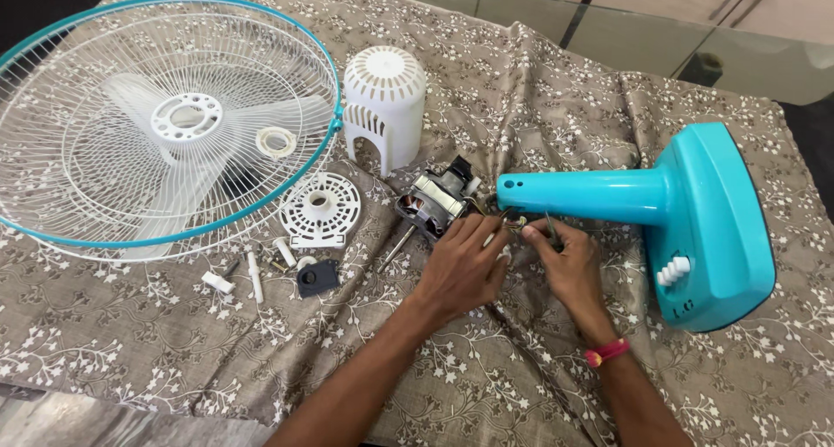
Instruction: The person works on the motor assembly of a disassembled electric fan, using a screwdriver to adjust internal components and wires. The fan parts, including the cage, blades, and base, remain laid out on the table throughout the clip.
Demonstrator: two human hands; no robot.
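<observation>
Turquoise fan stand point(660, 205), on its side on the patterned cloth point(174, 360), neck pointing at the bare motor point(434, 204).

Wires point(512, 225) sit between neck mouth and motor, directly under both hands. Left hand point(465, 264) and right hand point(565, 260) equally near, fingertips pinched closed on the wires; stand's long axis runs left-right.

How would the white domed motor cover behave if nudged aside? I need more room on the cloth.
The white domed motor cover looks like thin, slotted plastic, so probably light and easy to slide. It stands upright on its open end on wrinkled cloth, so a push up high may tip it. Once tipped, its rounded shape might roll.
</observation>
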